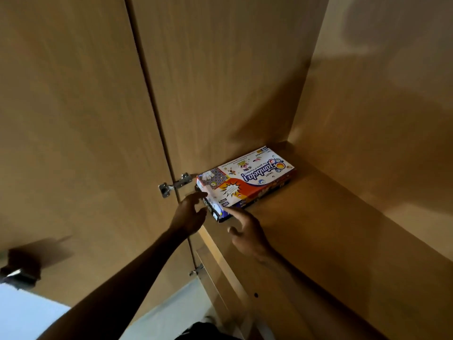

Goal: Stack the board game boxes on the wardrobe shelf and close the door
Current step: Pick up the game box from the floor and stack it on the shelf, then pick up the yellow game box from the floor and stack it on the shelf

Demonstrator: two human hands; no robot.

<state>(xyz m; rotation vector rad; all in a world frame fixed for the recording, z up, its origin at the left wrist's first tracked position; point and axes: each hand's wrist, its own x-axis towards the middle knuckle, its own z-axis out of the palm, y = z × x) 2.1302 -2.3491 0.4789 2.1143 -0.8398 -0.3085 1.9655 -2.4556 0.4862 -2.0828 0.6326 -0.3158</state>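
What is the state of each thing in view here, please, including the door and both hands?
Tambola box: closed, lying flat on top of the stack.
lower box: flat on the shelf, under the Tambola box.
shelf: holds the two-box stack.
wardrobe door: open.
left hand: open, fingers at the stack's near end.
right hand: open, index finger at the lower box's corner.

I see only an edge of the lower box beneath the top box, whose small print I cannot read; a dark object at left is blurred
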